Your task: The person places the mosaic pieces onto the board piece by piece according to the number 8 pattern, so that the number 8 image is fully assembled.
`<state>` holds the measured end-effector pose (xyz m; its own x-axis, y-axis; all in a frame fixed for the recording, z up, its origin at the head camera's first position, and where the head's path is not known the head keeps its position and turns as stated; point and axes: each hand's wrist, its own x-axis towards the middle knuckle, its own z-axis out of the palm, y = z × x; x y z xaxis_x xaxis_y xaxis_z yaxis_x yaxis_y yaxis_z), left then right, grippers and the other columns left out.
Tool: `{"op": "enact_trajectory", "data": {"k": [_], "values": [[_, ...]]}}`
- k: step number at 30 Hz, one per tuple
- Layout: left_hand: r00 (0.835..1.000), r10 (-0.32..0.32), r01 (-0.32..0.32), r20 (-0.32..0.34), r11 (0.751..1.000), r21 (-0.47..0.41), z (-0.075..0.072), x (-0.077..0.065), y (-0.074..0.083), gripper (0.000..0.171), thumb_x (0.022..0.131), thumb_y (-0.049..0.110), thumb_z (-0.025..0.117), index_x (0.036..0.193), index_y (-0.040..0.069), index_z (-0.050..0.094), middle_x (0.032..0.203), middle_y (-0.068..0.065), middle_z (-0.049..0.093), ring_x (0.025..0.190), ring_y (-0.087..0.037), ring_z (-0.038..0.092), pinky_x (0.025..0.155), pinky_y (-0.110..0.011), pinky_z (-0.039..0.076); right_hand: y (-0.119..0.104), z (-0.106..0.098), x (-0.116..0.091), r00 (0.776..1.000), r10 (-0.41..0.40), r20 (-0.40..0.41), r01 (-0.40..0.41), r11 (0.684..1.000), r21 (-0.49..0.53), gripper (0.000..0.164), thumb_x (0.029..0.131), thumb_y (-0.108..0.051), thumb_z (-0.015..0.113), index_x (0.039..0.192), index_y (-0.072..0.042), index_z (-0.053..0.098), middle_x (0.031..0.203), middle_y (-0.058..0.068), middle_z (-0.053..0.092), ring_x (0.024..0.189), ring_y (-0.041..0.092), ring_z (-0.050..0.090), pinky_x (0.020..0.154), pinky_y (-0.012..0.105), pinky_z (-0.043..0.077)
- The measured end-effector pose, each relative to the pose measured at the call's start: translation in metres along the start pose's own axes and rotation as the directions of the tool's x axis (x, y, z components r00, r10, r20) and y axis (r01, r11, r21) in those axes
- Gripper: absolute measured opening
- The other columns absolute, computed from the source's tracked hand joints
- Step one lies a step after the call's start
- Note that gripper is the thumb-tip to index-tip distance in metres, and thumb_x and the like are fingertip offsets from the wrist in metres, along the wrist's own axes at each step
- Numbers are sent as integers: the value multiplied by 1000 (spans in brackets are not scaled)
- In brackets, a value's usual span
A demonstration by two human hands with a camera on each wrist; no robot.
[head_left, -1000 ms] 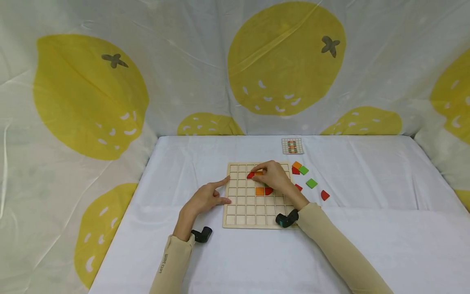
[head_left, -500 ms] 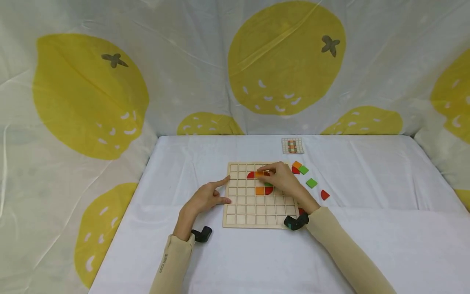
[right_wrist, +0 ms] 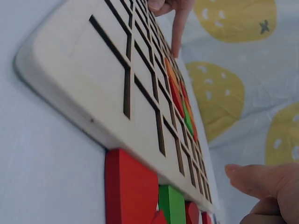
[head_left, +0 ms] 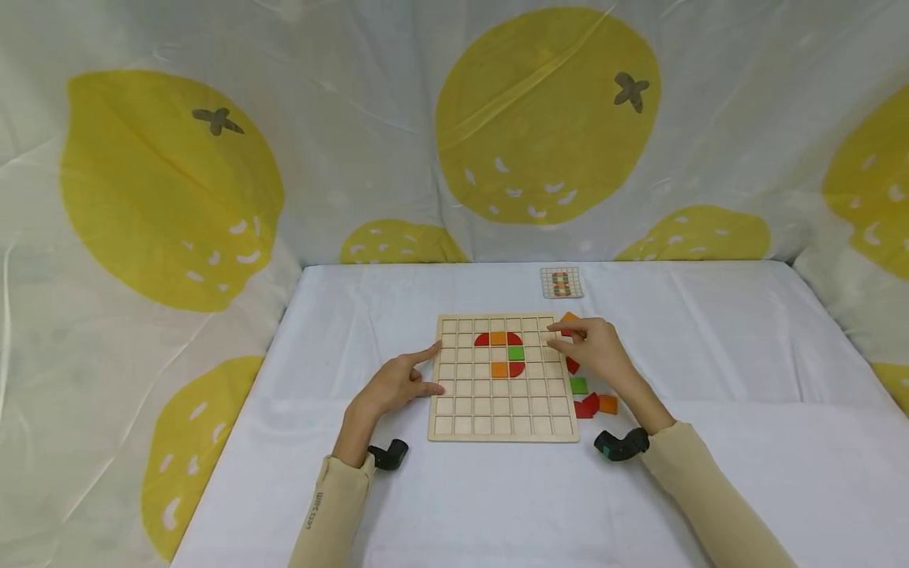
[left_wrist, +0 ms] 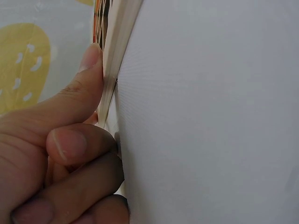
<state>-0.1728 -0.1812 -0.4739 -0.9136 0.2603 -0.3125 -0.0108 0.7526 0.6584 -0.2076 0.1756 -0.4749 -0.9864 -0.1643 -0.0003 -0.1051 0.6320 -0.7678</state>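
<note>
A square wooden grid board (head_left: 461, 406) lies on the white-covered table. In its middle cells sit red quarter-round tiles (head_left: 514, 339), two orange square tiles (head_left: 500, 369) and a green square tile (head_left: 515, 353). My left hand (head_left: 394, 385) steadies the board's left edge, thumb and index finger spread and touching it. Its other fingers are folded in, as the left wrist view shows beside the thumb (left_wrist: 77, 91). Over the board's right edge hovers my right hand (head_left: 596, 347), thumb and index finger apart with nothing between them. It partly hides the loose tiles there.
Along the board's right side lie loose tiles: a green square (head_left: 578, 386), an orange square (head_left: 608, 404), red quarter-rounds (head_left: 590, 404) and another orange one (head_left: 570, 317) behind the hand. A small pattern card (head_left: 561, 282) lies behind the board. Lemon-printed cloth (head_left: 547, 118) hangs behind the table.
My right hand has let go of the orange tile in the upper row and moved right, off the middle of the board. The left hand stays at the board's left edge.
</note>
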Motion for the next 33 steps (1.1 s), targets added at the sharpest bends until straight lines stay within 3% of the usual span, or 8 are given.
{"op": "enact_trajectory", "data": {"k": [16, 24, 33], "values": [[1000, -6, 6, -1, 1000, 12, 0, -1, 1, 87, 87, 35, 83, 161, 32, 36, 60, 5, 39, 58, -11, 38, 59, -26, 35, 32, -28, -8, 992, 52, -112, -63, 993, -97, 32, 92, -19, 80, 120, -4, 77, 58, 0, 35, 50, 18, 35, 46, 25, 24], [1000, 1, 0, -8, 1000, 19, 0, -1, 1, 87, 87, 36, 83, 161, 31, 36, 60, 5, 38, 58, -11, 36, 59, -26, 34, 39, -27, -6, 984, 56, -168, -77, 990, -117, 35, 92, -20, 80, 121, -1, 76, 56, 0, 38, 45, 18, 37, 44, 26, 26], [1000, 7, -7, -2, 1000, 8, 0, -3, 2, 87, 87, 36, 83, 161, 32, 36, 59, 5, 38, 58, -11, 37, 60, -26, 34, 44, -22, -4, 973, 128, -190, -148, 984, -98, 40, 91, -25, 81, 122, -2, 75, 57, 0, 38, 46, 19, 38, 44, 26, 27]]}}
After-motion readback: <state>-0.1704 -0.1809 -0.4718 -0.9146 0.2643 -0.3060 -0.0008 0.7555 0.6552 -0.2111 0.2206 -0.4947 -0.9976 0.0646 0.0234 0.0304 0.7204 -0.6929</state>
